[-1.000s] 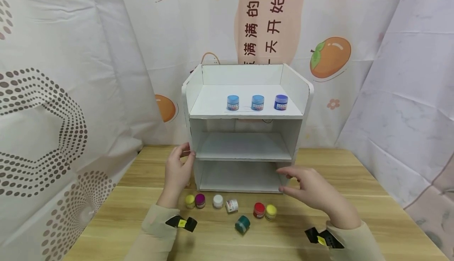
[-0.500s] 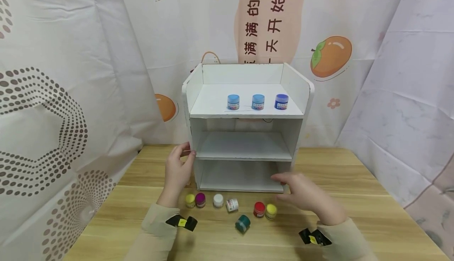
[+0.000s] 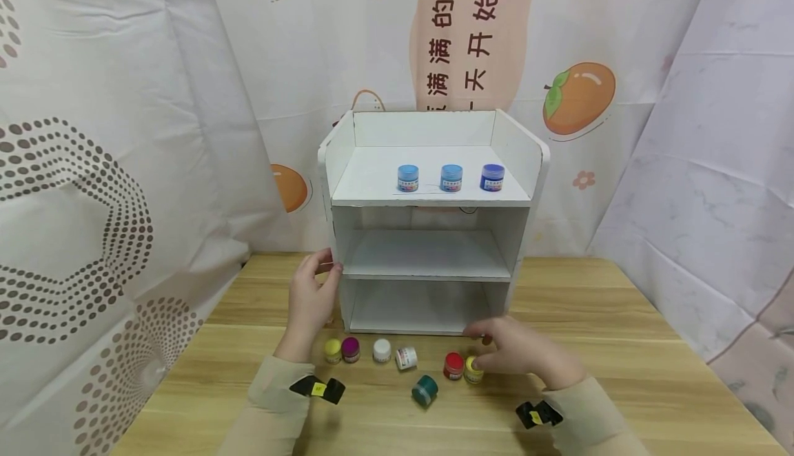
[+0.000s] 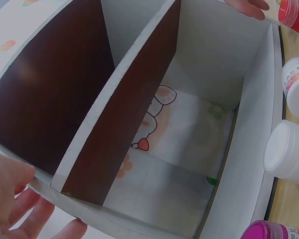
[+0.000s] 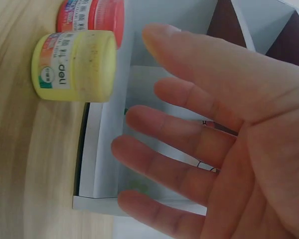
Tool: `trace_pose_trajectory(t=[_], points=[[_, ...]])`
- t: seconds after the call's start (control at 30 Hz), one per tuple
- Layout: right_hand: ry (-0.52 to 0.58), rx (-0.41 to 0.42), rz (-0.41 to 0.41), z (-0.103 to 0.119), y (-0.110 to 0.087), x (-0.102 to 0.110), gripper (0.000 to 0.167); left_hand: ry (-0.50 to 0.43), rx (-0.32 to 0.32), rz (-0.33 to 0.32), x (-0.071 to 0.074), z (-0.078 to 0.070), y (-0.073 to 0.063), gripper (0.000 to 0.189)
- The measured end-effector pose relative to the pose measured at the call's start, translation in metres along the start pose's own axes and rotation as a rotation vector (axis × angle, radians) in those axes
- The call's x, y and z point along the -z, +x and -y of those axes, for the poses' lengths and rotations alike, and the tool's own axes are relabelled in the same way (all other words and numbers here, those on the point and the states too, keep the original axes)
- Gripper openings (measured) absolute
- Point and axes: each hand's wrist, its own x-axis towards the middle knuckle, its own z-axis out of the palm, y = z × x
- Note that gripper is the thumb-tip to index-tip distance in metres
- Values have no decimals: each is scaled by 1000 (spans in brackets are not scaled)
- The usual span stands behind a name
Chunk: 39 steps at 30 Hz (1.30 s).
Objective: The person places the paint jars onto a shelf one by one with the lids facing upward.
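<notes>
My left hand (image 3: 313, 297) rests against the left side of a white shelf unit (image 3: 428, 280), its thumb near the front edge; in the left wrist view its fingers lie relaxed along the side panel. My right hand (image 3: 527, 353) hovers at the right-hand yellow paint jar (image 3: 474, 372), which stands beside a red paint jar (image 3: 453, 366). In the right wrist view the thumb and fingers are spread, and a gap separates them from the yellow jar (image 5: 74, 67). Two light blue jars (image 3: 407, 178) and a dark blue jar (image 3: 492, 178) stand on the top shelf.
Along the wooden table (image 3: 366, 421) before the unit are another yellow jar (image 3: 332, 351), a purple jar (image 3: 350, 350), a white jar (image 3: 381, 350), a tipped white jar (image 3: 406, 358) and a tipped green jar (image 3: 424, 391). A printed curtain (image 3: 279, 98) hangs behind.
My right hand has moved left and down, from beside the unit's lower right corner to the right-hand yellow jar. My left hand has stayed put, and the jars have not moved.
</notes>
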Motion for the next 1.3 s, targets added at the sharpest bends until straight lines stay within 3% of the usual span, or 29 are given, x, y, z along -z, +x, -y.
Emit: trace_pose_trajectory(t=[0.67, 1.1, 1.3], points=[[30, -51, 59, 4, -1, -4, 38, -1, 0, 1, 1, -1, 0, 27], [29, 5, 62, 2, -1, -8, 24, -6, 3, 3, 1, -1, 0, 27], [46, -3, 42, -6, 0, -7, 25, -12, -10, -1, 1, -1, 0, 27]])
